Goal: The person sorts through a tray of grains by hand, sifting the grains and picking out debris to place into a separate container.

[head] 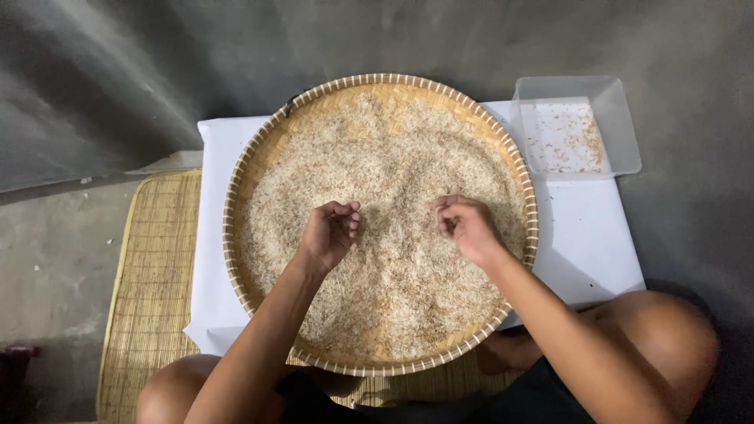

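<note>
A big round woven bamboo tray (236,180) lies in front of me, covered with a layer of pale rice grains (393,157). My left hand (330,232) hovers over the rice left of centre, fingers curled inward and pinched together. My right hand (465,225) is over the rice right of centre, fingers also curled, tips close to the grains. Whether either hand holds any grains is too small to see. Both forearms reach in from the bottom of the view.
A clear plastic box (620,126) with a few husks inside stands at the tray's upper right. The tray rests on a white sheet (589,235), over a woven mat (153,290) on a grey floor. My bare knees frame the bottom edge.
</note>
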